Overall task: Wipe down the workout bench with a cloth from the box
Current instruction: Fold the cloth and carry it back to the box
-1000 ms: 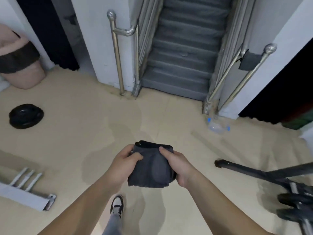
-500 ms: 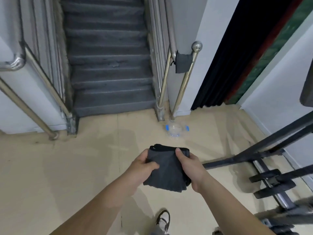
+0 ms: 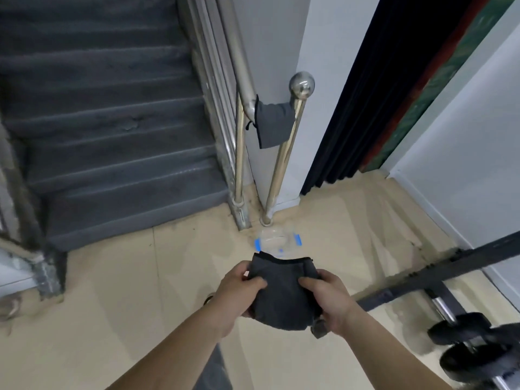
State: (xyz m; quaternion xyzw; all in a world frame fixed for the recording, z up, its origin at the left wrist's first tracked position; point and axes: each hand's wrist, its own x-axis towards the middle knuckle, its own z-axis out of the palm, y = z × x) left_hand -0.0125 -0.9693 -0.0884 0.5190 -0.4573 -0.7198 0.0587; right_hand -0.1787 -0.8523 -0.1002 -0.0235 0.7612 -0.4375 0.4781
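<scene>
Grip pinching cloth (image 3: 281, 294) in left hand (image 3: 237, 294) and right hand (image 3: 327, 302), box (image 3: 277, 240) beyond, frame (image 3: 422, 280) right

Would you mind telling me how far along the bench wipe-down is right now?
Done: a dark grey cloth is out of the clear box on the floor. In hand: the left hand and right hand both grip the folded cloth in mid-air. Left: the wiping itself; the cloth touches no bench, and only a black frame and weight plates show at right.
</scene>
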